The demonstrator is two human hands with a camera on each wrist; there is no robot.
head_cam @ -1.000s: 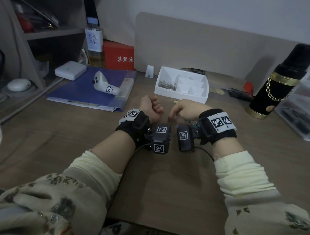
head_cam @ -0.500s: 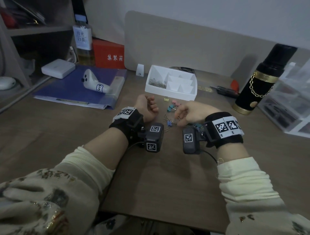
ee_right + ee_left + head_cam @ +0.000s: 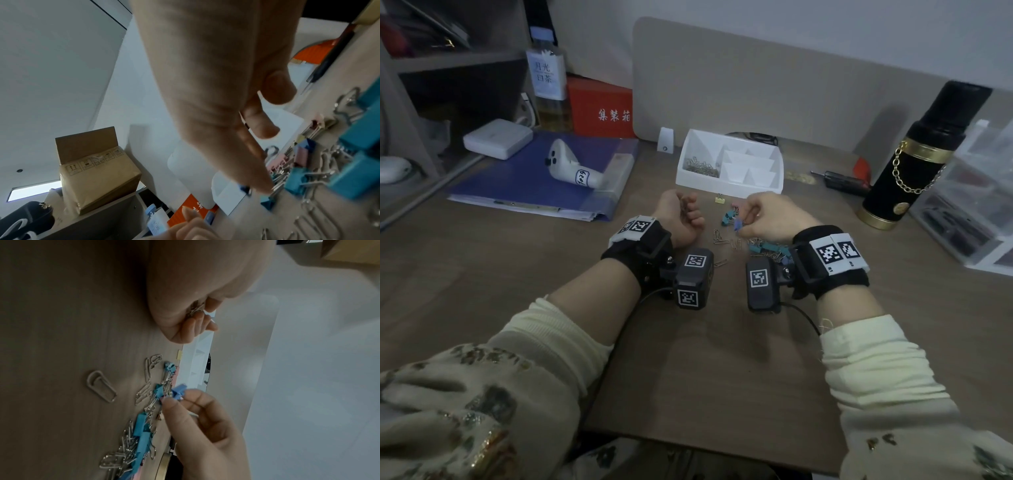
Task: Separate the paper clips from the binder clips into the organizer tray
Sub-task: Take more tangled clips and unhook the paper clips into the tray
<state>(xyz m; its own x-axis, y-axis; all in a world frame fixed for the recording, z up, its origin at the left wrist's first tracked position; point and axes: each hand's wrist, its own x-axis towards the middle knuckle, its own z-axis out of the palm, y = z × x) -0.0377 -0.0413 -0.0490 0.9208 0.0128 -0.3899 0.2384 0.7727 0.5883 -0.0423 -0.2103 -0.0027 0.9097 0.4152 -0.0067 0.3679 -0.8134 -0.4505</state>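
The white organizer tray (image 3: 729,185) stands at the back of the desk, with paper clips (image 3: 702,166) in its left compartment. In front of it a mixed pile of binder clips and paper clips (image 3: 767,248) lies on the desk, seen close in the left wrist view (image 3: 141,431). My right hand (image 3: 743,222) pinches a light blue binder clip (image 3: 179,391) just above the pile. My left hand (image 3: 681,219) rests on the desk left of the pile, fingers curled round a few silver paper clips (image 3: 194,309). A small yellow binder clip (image 3: 719,199) lies by the tray's front wall.
A black flask with a gold chain (image 3: 914,161) stands at the right, beside clear plastic drawers (image 3: 979,205). A dark tool (image 3: 846,180) lies behind the pile. At the left is a blue folder (image 3: 517,185) with a white controller (image 3: 571,168); a red box (image 3: 602,109) stands behind.
My right hand has come off the pile, which it covered before, and now pinches a blue binder clip. The left hand has stayed curled in place.
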